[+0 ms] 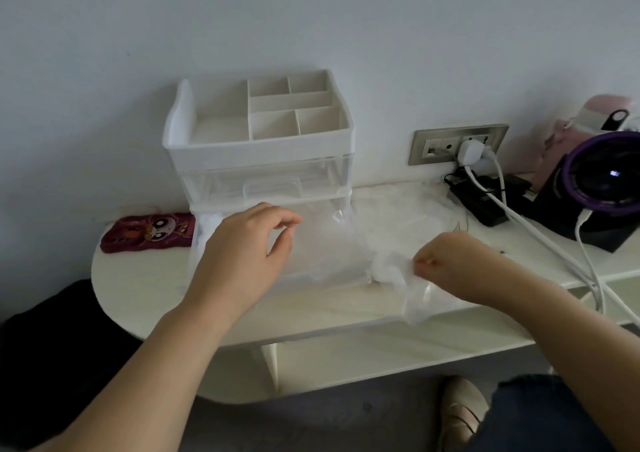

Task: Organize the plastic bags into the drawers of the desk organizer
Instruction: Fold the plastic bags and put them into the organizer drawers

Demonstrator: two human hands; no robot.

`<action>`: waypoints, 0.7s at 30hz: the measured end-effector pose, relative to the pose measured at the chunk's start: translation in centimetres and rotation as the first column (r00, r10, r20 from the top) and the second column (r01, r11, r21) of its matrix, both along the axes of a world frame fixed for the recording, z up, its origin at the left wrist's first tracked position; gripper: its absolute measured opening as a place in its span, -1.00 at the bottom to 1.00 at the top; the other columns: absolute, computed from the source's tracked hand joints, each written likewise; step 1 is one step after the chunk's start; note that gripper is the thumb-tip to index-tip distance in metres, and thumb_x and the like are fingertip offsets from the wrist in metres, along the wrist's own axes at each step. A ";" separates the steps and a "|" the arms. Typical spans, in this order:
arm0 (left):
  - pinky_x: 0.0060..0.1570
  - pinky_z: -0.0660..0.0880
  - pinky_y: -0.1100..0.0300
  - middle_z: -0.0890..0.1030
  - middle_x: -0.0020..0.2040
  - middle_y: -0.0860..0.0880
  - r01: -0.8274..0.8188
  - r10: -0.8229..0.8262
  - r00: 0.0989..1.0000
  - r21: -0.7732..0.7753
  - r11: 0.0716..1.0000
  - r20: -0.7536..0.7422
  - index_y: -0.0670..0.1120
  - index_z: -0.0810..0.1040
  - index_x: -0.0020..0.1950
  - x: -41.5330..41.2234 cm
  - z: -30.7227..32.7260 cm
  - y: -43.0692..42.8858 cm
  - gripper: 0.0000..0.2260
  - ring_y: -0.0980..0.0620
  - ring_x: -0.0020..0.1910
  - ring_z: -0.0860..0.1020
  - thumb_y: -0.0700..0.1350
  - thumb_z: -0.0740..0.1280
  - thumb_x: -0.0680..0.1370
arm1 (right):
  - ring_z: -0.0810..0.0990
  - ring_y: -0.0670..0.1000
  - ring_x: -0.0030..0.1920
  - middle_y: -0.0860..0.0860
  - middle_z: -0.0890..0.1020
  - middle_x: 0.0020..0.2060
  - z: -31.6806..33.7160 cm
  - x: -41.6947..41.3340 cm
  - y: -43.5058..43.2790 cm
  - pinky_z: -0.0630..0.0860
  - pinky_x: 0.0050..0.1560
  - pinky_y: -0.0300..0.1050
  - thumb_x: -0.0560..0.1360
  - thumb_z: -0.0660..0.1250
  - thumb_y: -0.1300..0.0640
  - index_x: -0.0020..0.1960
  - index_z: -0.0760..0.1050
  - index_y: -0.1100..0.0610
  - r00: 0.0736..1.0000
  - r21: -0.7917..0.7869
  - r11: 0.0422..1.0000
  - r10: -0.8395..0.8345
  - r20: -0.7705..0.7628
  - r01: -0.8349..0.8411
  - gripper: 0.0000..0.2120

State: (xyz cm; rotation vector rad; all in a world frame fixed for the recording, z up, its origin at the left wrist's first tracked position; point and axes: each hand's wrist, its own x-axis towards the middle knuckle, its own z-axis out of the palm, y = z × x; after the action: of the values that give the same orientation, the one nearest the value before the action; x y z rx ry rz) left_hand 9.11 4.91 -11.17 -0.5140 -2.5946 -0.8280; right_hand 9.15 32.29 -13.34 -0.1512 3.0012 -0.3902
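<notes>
Lying at the far left of the white table (138, 288), a dark red phone case (149, 231) sat apart from the work. The desk organizer (258, 139) stood against the wall, with its lower drawer (322, 268) pulled forward beneath the divided top tray, evidently so that bags could be lowered in from above. The left hand (242, 247) hovered over the open drawer, fingers loosely curled with thumb and forefinger close together; whether they pinched any clear film could not be told. At the drawer's right front corner, the right hand (450, 264) pinched a crumpled plastic bag (388, 273) between thumb and curled fingers, holding it at the rim, probably to feed it inside. More clear bags (398, 209) lay heaped on the table just behind, within easy reach. Further right, a wall socket (457, 143) with a white plug (468, 150) and a purple fan (606, 174) stood well apart from the drawer.
</notes>
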 end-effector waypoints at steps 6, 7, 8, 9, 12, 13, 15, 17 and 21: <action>0.05 0.50 0.33 0.65 -0.05 0.19 0.175 -0.307 0.924 0.462 0.870 0.228 0.11 0.60 0.04 1.0 1.2 1.4 -0.79 0.24 -0.01 0.60 0.15 0.33 0.49 | 0.55 -0.09 -0.42 -0.13 0.62 -0.44 4.0 2.7 -4.0 0.48 -0.32 -0.19 0.47 0.34 -0.04 -0.28 0.65 -0.04 0.966 -0.681 0.729 -0.221 -0.130 0.075 -0.80; 0.09 0.53 0.19 0.65 0.00 0.17 0.186 -0.404 0.860 0.546 0.817 0.311 0.14 0.58 0.09 1.1 1.4 1.5 -0.67 0.19 0.03 0.61 0.27 0.32 0.44 | 0.56 -0.17 -0.42 -0.15 0.64 -0.42 4.3 2.9 -5.3 0.49 -0.33 -0.25 0.46 0.34 -0.03 -0.27 0.64 -0.06 0.961 -0.719 0.693 -0.225 -0.161 0.041 -0.83; 0.13 0.53 0.09 0.64 0.07 0.14 0.191 -0.483 0.795 0.605 0.773 0.367 0.14 0.55 0.15 1.1 1.6 1.6 -0.55 0.15 0.09 0.60 0.36 0.30 0.39 | 0.56 -0.20 -0.41 -0.15 0.64 -0.41 4.5 3.0 -6.5 0.49 -0.35 -0.30 0.46 0.35 -0.01 -0.26 0.64 -0.06 0.954 -0.738 0.675 -0.224 -0.198 0.005 -0.84; 0.17 0.50 0.01 0.63 0.13 0.11 0.192 -0.541 0.746 0.652 0.733 0.389 0.13 0.54 0.21 1.1 1.9 1.4 -0.47 0.10 0.16 0.58 0.40 0.29 0.36 | 0.56 -0.22 -0.41 -0.14 0.64 -0.41 4.7 2.9 -7.7 0.45 -0.39 -0.38 0.46 0.36 0.00 -0.25 0.64 -0.05 0.946 -0.748 0.663 -0.224 -0.234 -0.028 -0.86; 0.18 0.49 -0.08 0.60 0.20 0.03 0.134 -0.626 0.692 0.788 0.601 0.360 0.11 0.57 0.20 0.9 2.8 0.3 -0.53 0.00 0.22 0.55 0.32 0.33 0.40 | 0.56 -0.25 -0.32 -0.16 0.64 -0.33 4.5 1.8 -10.8 0.37 -0.38 -0.48 0.45 0.38 -0.03 -0.18 0.63 -0.04 0.921 -0.762 0.644 -0.252 -0.297 -0.070 -0.91; 0.16 0.51 -0.09 0.61 0.20 0.00 0.067 -0.628 0.689 0.831 0.552 0.361 0.06 0.57 0.22 0.7 2.9 -0.2 -0.57 -0.02 0.21 0.56 0.25 0.36 0.43 | 0.57 -0.24 -0.29 -0.16 0.64 -0.28 4.3 1.4 -11.7 0.39 -0.35 -0.47 0.45 0.39 -0.04 -0.18 0.61 -0.05 0.919 -0.755 0.649 -0.237 -0.316 -0.092 -0.91; 0.15 0.51 -0.10 0.62 0.18 -0.07 -0.055 -0.590 0.701 0.855 0.516 0.401 -0.11 0.49 0.30 0.0 2.9 -1.4 -0.54 -0.06 0.19 0.57 0.10 0.37 0.49 | 0.57 -0.21 -0.22 -0.18 0.62 -0.19 4.0 0.5 -13.4 0.45 -0.25 -0.43 0.45 0.37 -0.03 -0.17 0.60 -0.08 0.919 -0.699 0.699 -0.161 -0.361 -0.152 -0.93; 0.14 0.53 -0.09 0.63 0.14 -0.15 -0.121 -0.530 0.719 0.832 0.542 0.450 -0.18 0.38 0.39 -0.4 2.6 -2.4 -0.47 -0.08 0.15 0.59 0.01 0.37 0.49 | 0.56 -0.20 -0.14 -0.17 0.60 -0.08 3.4 -0.4 -14.7 0.49 -0.10 -0.36 0.48 0.35 -0.04 -0.03 0.62 -0.03 0.930 -0.594 0.781 -0.048 -0.364 -0.192 -0.86; -0.05 0.59 0.07 0.61 0.16 -0.07 -0.214 -0.480 0.695 0.791 0.573 0.536 0.02 0.19 0.50 -0.7 1.9 -3.7 -0.14 0.01 0.05 0.63 0.06 0.50 0.28 | 0.52 -0.14 0.04 -0.12 0.55 0.08 2.4 -1.4 -16.1 0.43 0.02 -0.28 0.50 0.30 -0.09 0.16 0.56 -0.08 0.943 -0.446 0.857 0.121 -0.309 -0.256 -0.74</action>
State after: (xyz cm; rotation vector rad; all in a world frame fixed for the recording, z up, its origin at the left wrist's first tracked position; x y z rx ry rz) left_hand 8.41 1.24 -9.26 -0.0934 -2.2849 -2.5614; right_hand 7.77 16.20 -10.99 -0.5852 3.0312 -1.1793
